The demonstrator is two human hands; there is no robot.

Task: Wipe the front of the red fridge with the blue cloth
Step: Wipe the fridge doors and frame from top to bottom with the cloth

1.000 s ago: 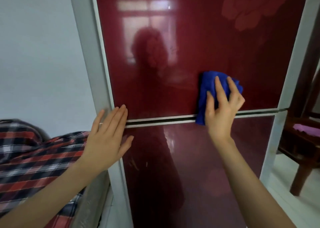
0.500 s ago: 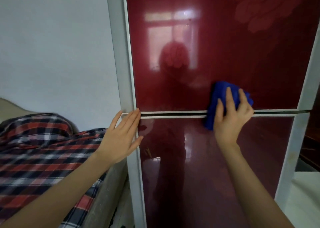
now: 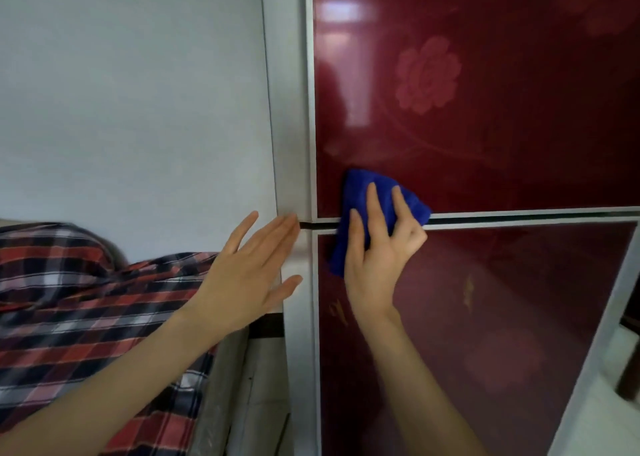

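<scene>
The red fridge [image 3: 485,126] fills the right half of the view, glossy with a pale flower print and a grey frame. A dark gap runs between its upper and lower doors. My right hand [image 3: 377,247] presses the blue cloth [image 3: 356,192] flat against the front, over that gap, near the left edge of the doors. Its fingers lie straight on the cloth. My left hand [image 3: 249,275] is open, fingers straight, resting against the fridge's grey left side at the height of the gap.
A white wall [image 3: 138,91] stands left of the fridge. A red, black and white checked fabric [image 3: 69,299] lies low at the left. A dark wooden piece of furniture [image 3: 632,369] shows at the far right edge.
My right hand has slid the blue cloth leftwards along the gap to the fridge's left edge. The view has shifted left and closer. My left hand has stayed on the fridge's side.
</scene>
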